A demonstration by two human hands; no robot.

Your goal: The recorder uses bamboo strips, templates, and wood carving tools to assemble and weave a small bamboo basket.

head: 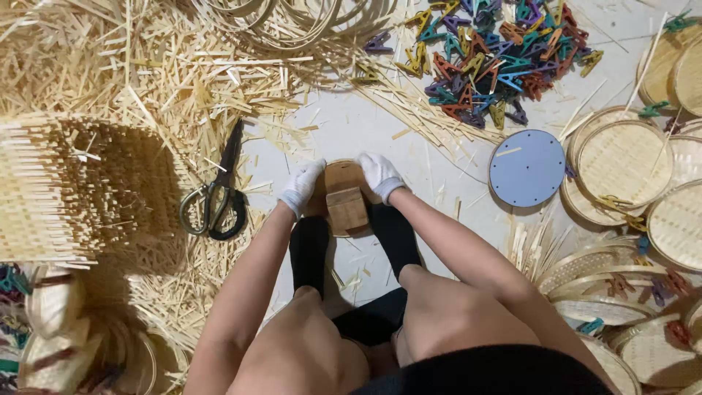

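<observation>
my left hand (301,187) and right hand (379,175), fingers curled shut, grip the round wooden mould (345,199) at centre frame, scissors (217,192) left.

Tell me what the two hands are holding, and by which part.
Left hand and right hand grip a round wooden form by its left and right edges.

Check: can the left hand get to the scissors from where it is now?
Probably yes. The left hand rests on the round wooden block, and the scissors lie just to its left on the floor, among loose bamboo strips. Nothing solid sits between them. The right hand also rests on the block.
</observation>
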